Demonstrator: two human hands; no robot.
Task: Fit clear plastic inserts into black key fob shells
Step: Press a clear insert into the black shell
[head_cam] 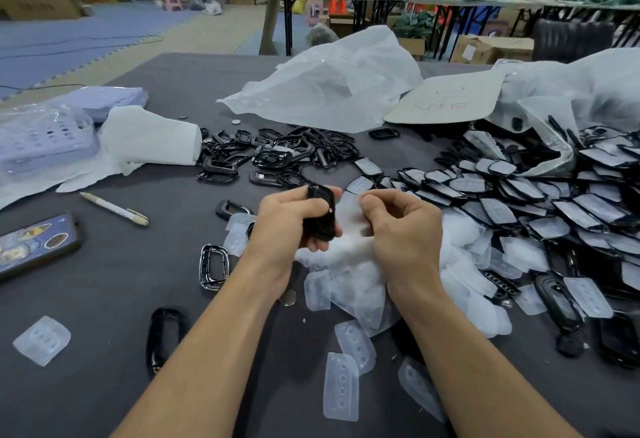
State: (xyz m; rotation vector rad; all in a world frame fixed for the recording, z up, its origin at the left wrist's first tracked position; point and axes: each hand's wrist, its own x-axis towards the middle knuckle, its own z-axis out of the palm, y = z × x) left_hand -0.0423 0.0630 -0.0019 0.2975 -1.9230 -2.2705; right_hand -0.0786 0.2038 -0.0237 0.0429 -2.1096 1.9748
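**Q:** Well, starting at the bottom edge, what lies on the surface [104, 299]?

**A:** Loose clear inserts [341, 387] lie scattered flat, and an empty black shell [153, 340] sits at lower left. They are probably strays from the main stock, within easy reach.

**Q:** And the person's hands?

**A:** They are at the centre of the frame. The left hand [291, 226] has its fingers wrapped around a black key fob shell [320, 216], holding it upright with one side turned toward the other hand, presumably to receive the part. The right hand [405, 229] has its fingers curled in. Its thumb seems to pinch a clear insert [349, 219] just beside the shell, though blur makes that grip hard to confirm.

**Q:** Is the insert seated?

**A:** It doesn't look so. It appears to sit alongside the shell, not inside it.

**Q:** Why work at that spot?

**A:** Both hands hover right over the pile of inserts [349, 264], so the next piece is a short reach down.

**Q:** What is farther off?

**A:** To the right, finished fobs [519, 202] lie overlapped in rows, apparently set aside as they are done. Above centre is a heap of empty shells [277, 153], on the side of the hand that picks them up. Beyond that are a crumpled plastic bag [332, 81] and a cardboard sheet [446, 98].
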